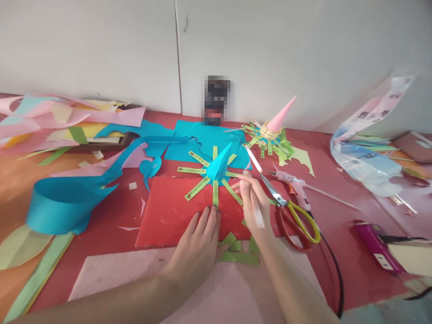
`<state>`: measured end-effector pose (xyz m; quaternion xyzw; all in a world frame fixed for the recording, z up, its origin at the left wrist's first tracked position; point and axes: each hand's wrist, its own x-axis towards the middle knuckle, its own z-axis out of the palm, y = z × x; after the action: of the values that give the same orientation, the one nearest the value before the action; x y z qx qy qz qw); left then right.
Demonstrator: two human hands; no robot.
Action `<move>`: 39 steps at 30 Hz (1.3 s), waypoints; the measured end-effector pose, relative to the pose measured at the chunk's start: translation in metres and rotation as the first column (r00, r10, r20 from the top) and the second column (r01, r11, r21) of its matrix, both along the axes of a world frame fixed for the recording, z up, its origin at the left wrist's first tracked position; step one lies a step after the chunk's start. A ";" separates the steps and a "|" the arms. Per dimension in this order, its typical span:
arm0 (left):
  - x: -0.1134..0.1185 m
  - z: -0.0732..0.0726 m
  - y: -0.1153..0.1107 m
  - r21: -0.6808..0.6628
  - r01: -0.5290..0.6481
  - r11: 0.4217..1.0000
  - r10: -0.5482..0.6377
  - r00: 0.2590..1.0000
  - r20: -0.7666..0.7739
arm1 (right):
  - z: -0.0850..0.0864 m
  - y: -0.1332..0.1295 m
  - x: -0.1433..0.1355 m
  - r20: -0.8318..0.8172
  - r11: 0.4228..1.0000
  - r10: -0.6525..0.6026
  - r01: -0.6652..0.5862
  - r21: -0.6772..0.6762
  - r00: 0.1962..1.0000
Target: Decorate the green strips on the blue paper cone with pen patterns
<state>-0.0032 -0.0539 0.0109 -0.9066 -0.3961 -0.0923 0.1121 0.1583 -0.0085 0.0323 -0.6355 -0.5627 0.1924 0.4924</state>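
Observation:
A blue paper cone [218,165] stands on a blue base with light green strips fanning out around it, several bearing drawn stars and marks. This piece lies over the red board [162,211] and a blue sheet. My left hand [200,238] rests on the board with fingers spread, fingertips at the lower end of the strip [215,193] that points toward me. A slim white pen [259,218] is pinched in my right hand [253,202], its tip beside the strips on the right.
Scissors [297,216] and a pink glue gun [297,186] lie at right. Behind stands a pink cone piece [277,119]. A blue paper loop [57,204] and colored scraps [67,117] fill the left. A purple power strip [376,247] and plastic bag [364,157] are far right.

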 end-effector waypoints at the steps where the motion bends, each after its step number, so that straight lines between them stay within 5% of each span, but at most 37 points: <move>1: 0.000 0.000 0.000 -0.001 -0.001 1.000 0.001 1.000 0.002 | 0.001 -0.001 -0.003 -0.057 1.000 0.010 -0.010 -0.002 0.998; 9: 0.002 0.003 0.001 0.009 0.032 0.999 -0.032 0.999 0.000 | -0.007 0.000 -0.010 -0.325 0.977 0.080 -0.139 -0.161 0.942; 14: 0.002 0.002 0.003 0.031 0.067 0.997 -0.066 0.997 -0.025 | -0.003 0.000 -0.010 -0.291 0.969 0.171 -0.214 -0.124 0.941; 39: 0.002 0.004 0.002 0.017 0.061 0.998 -0.061 0.997 -0.042 | -0.003 -0.001 -0.010 -0.227 0.967 0.170 -0.206 -0.150 0.959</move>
<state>-0.0014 -0.0517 0.0146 -0.9190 -0.3650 -0.0804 0.1258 0.1481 -0.0092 0.0288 -0.5951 -0.5462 0.3531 0.4721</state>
